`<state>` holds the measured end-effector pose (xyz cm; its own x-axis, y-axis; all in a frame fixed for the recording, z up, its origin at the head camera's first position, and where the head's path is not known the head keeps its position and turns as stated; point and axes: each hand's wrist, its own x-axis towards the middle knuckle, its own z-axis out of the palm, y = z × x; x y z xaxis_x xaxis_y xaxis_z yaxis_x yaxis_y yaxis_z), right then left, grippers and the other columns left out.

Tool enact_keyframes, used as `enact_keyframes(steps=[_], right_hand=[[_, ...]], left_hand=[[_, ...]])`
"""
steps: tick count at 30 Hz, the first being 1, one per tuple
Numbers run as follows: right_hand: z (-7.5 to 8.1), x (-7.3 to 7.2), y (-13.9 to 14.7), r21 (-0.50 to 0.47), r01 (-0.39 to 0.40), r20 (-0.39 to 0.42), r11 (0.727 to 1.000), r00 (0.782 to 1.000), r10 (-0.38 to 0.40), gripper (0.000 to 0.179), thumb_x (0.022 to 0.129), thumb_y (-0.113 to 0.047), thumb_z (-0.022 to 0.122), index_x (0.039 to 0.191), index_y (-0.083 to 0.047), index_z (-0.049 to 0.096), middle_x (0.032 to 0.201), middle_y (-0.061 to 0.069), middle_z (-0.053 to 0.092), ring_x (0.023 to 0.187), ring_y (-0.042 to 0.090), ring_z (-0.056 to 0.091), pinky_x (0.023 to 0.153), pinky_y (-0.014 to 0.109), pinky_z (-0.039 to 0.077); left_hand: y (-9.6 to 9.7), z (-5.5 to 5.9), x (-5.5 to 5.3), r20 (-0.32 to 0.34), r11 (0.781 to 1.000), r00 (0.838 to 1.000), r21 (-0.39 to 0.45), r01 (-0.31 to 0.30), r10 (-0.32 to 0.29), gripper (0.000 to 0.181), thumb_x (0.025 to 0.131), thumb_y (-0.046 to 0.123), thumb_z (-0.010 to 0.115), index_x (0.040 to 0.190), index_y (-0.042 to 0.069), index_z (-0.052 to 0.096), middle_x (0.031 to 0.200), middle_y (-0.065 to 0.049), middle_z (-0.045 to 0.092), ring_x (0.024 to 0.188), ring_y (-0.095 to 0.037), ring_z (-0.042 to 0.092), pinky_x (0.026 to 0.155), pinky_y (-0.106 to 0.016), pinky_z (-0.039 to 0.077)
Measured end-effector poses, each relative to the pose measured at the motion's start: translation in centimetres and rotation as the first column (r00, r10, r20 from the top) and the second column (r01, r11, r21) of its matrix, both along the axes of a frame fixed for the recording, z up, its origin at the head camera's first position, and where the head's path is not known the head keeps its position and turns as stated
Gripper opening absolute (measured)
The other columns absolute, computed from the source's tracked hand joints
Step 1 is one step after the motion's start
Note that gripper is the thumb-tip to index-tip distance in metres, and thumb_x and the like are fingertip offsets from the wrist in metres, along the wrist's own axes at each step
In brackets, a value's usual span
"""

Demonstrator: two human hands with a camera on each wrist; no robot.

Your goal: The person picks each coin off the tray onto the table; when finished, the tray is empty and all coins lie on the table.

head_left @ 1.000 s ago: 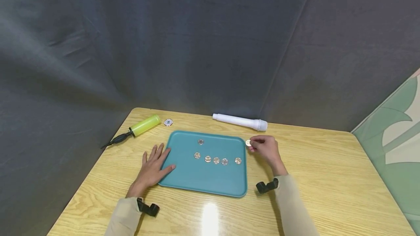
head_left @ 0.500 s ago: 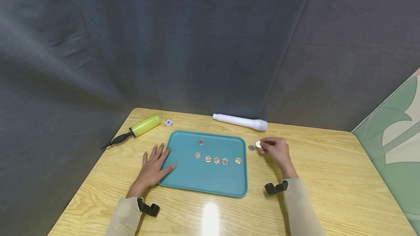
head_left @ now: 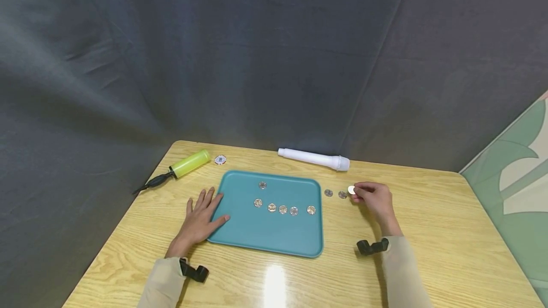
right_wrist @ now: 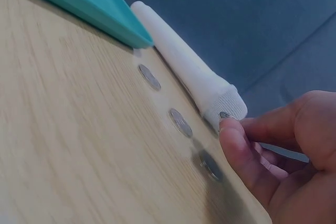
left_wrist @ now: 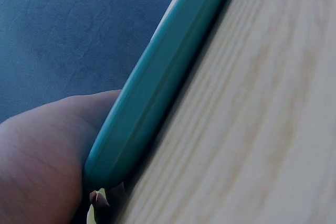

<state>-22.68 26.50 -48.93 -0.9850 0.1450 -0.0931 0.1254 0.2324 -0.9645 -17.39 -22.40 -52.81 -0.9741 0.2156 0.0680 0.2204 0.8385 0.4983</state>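
Observation:
A coin is pinched between thumb and index finger of my right hand, just right of the tray; its edge shows at the fingertips in the right wrist view. That view has three more coins on the table in a row: a near one below my hand, a middle one and a far one close to the tray corner. My left hand rests, fingers spread, on the left edge of the teal tray. Inside the tray lie several coins, most in a loose row.
A white toy microphone lies behind the tray. At the back left are a yellow hand pump with a black end and a poker chip. A dark curtain hangs behind the wooden table.
My right hand has moved rightward in steps, away from the tray. Coins now lie on the table along its path, while it still pinches one. The left hand and tray stay put.

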Motion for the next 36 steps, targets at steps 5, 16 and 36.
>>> enact_keyframes(steps=[5, 16, 36], right_hand=[[-0.1, 0.2, 1.0, 0.009, 0.010, -0.008, 1.000, 1.000, -0.009, 0.035, 0.097, 0.002, 0.059, 0.124, 0.024, 0.056, 0.081, -0.004, 0.074, 0.066, 0.000, 0.071, 0.068, 0.021, 0.061], [-0.5, 0.8, 3.0, 0.043, 0.054, 0.020, 0.998, 0.998, -0.055, 0.036, 0.098, 0.000, 0.057, 0.126, 0.021, 0.056, 0.077, -0.013, 0.070, 0.066, 0.000, 0.071, 0.069, 0.021, 0.061], [-0.8, 1.0, 3.7, 0.279, 0.064, 0.028, 0.958, 0.997, -0.075, 0.029, 0.096, -0.001, 0.060, 0.117, 0.017, 0.065, 0.089, 0.013, 0.076, 0.063, -0.004, 0.067, 0.062, 0.017, 0.059]], left_hand=[[0.0, 0.0, 0.0, 0.002, 1.000, 1.000, 0.003, 0.000, 0.000, 0.076, 0.095, 0.044, 0.062, 0.157, 0.009, 0.035, 0.166, -0.023, 0.021, 0.155, -0.048, 0.010, 0.117, -0.073, 0.000], [0.0, -0.2, -0.2, 0.000, 1.000, 1.000, -0.005, 0.000, 0.000, 0.076, 0.095, 0.045, 0.061, 0.157, 0.010, 0.034, 0.167, -0.022, 0.020, 0.155, -0.048, 0.010, 0.117, -0.073, 0.000], [0.0, -0.3, -0.2, 0.001, 1.000, 1.000, -0.006, -0.001, 0.001, 0.076, 0.096, 0.045, 0.061, 0.157, 0.009, 0.033, 0.167, -0.021, 0.020, 0.155, -0.047, 0.010, 0.117, -0.073, 0.000]])
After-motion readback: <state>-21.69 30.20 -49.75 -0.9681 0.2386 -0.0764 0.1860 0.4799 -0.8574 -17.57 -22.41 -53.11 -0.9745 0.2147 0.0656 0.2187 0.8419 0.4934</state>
